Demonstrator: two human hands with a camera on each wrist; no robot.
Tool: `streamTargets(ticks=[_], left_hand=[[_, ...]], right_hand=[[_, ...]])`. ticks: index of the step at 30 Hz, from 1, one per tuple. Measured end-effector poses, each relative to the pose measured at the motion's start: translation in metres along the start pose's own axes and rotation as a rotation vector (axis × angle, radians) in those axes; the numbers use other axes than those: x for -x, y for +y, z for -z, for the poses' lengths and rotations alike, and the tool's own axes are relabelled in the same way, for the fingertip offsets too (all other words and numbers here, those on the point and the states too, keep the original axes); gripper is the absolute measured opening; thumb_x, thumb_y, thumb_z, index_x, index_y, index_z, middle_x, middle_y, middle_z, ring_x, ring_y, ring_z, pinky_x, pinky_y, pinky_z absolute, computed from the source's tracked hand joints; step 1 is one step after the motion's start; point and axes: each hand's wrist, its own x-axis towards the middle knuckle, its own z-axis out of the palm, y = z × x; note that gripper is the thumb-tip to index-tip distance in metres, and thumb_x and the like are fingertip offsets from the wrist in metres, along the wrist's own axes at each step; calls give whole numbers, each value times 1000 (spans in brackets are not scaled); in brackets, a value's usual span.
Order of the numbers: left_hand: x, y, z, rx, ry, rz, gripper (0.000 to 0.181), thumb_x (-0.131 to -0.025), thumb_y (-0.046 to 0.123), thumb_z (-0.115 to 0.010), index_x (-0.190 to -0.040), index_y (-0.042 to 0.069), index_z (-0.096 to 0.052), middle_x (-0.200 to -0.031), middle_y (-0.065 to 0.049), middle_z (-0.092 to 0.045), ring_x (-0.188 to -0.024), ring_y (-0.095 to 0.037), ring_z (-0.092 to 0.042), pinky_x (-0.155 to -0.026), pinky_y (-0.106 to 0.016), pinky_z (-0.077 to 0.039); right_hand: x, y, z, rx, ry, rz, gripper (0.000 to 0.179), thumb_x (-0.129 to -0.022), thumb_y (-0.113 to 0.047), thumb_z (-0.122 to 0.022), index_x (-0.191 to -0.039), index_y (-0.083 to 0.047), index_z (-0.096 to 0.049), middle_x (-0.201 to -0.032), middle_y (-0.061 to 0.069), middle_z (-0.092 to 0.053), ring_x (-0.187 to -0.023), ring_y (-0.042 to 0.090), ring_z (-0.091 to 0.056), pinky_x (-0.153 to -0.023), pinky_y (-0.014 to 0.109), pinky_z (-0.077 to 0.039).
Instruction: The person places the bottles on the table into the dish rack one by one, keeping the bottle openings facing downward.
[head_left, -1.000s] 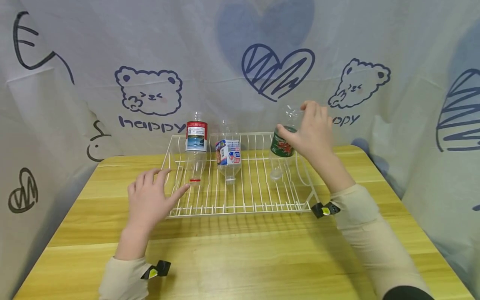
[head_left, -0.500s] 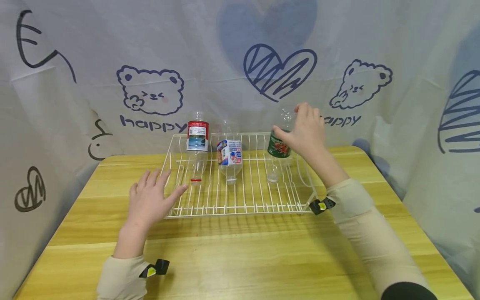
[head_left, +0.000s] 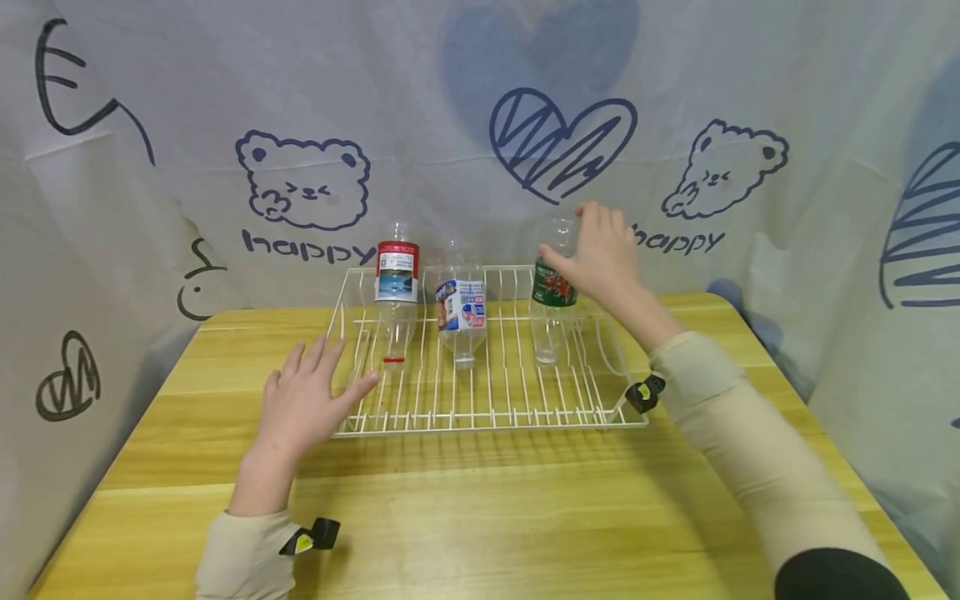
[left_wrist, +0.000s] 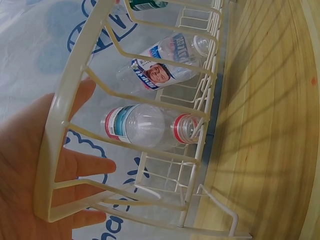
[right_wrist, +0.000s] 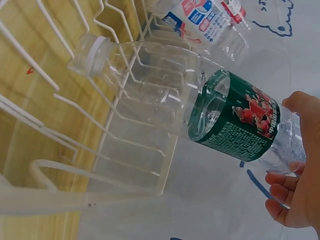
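Observation:
My right hand (head_left: 606, 254) grips a clear plastic bottle with a green label (head_left: 553, 285) near its base. The bottle is upside down, its neck low among the wires of a white wire dish rack (head_left: 517, 417). In the right wrist view the thumb and fingertips (right_wrist: 282, 192) curl round the bottle's base end. My left hand (head_left: 303, 404) hovers at the rack's left front corner, fingers spread, holding nothing. Nearest to it, a bottle with a red and white label (head_left: 397, 275) stands inverted in the rack. Beside that leans an inverted bottle with a blue and white label (head_left: 461, 307).
The rack stands on a wood-grain table (head_left: 480, 517). Behind it hangs a pale curtain (head_left: 427, 108) with drawn bears and hearts. The rack's raised wire end (left_wrist: 62, 100) lies in front of the left hand in the left wrist view.
My right hand has moved left with the green-labelled bottle, which now stands straighter in the rack. The left hand has barely moved, and the other two bottles keep their places.

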Motion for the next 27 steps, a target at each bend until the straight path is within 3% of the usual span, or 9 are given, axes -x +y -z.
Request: streamTargets(ticks=[11, 27], left_hand=[[3, -1, 1, 9, -85, -11, 89, -91, 76, -28, -158, 20, -11, -165, -11, 8, -148, -49, 5, -109, -78, -4], [3, -2, 0, 35, -82, -2, 90, -90, 77, -29, -158, 21, -11, -165, -10, 9, -149, -47, 6, -110, -78, -2]], right_hand=[[-12, 1, -15, 69, -97, 27, 97, -85, -64, -59, -149, 1, -25, -146, 24, -40, -131, 40, -38, -109, 55, -36], [-25, 6, -29, 62, -214, 12, 108, -85, -69, -56, -156, -6, -4, -156, 24, -29, -140, 42, -28, -115, 58, -27]])
